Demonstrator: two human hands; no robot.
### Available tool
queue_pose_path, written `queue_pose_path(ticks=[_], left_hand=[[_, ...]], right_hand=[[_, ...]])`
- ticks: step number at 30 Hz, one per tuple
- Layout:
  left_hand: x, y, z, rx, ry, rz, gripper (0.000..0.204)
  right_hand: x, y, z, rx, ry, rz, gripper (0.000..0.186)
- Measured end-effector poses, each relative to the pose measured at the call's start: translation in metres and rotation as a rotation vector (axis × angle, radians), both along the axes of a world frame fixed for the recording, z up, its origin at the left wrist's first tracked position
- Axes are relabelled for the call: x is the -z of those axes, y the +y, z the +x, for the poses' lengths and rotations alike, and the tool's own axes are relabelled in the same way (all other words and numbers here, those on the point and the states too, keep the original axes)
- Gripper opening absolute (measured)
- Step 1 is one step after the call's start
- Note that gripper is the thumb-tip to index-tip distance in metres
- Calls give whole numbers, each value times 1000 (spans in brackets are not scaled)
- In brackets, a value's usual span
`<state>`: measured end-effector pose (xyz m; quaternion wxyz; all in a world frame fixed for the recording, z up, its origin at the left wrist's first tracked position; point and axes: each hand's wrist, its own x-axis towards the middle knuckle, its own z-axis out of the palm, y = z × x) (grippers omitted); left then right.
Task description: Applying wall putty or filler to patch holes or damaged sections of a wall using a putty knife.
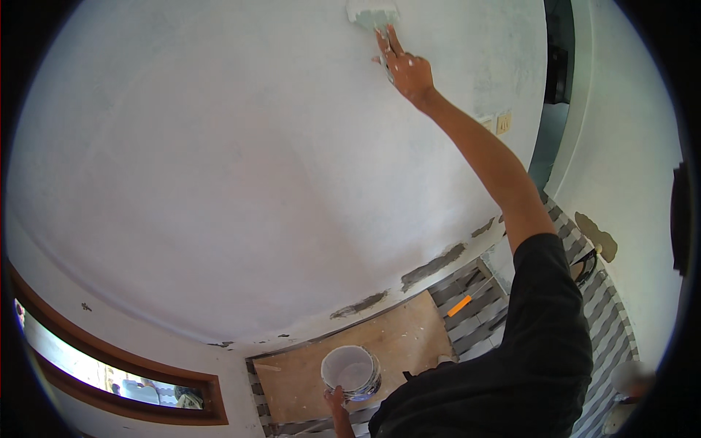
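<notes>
High on the white wall point(241, 168), my right hand point(410, 73) is closed round the handle of a wide putty knife point(372, 17). Two of its fingers stretch along the tool toward the blade. White paste covers part of the blade, which lies at the wall's surface, and specks of it dot the hand. Low in the view, my left hand point(336, 400) grips the near left side of a white bucket point(350, 367). Pale material shows inside the bucket, and its outside is smeared. Whether the bucket rests on anything cannot be made out.
A brown board point(292, 379) covers part of the grey patterned floor point(467, 332). An orange strip-like object point(459, 306) lies beyond it. The wall base has bare grey patches point(433, 267). A socket point(504, 123) sits near the doorway; a wood-framed window point(117, 376) is at lower left. Another person point(629, 383) shows at lower right.
</notes>
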<state>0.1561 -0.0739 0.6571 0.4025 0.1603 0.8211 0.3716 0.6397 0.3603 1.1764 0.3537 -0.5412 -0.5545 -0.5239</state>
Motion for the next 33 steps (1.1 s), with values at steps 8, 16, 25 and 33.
queue_pose_path(ticks=[8, 16, 25, 33], left_hand=[[64, -4, -46, 120, 74, 36, 54], [20, 9, -10, 50, -42, 16, 70], [88, 2, -33, 192, 330, 88, 45], [123, -12, -58, 42, 40, 59, 61]], right_hand=[[66, -34, -20, -146, -63, -193, 54], [-3, -96, 26, -389, -161, -321, 30], [-122, -59, 15, -1400, 1243, 136, 22], [-180, -29, -41, -1283, 1449, 383, 26]])
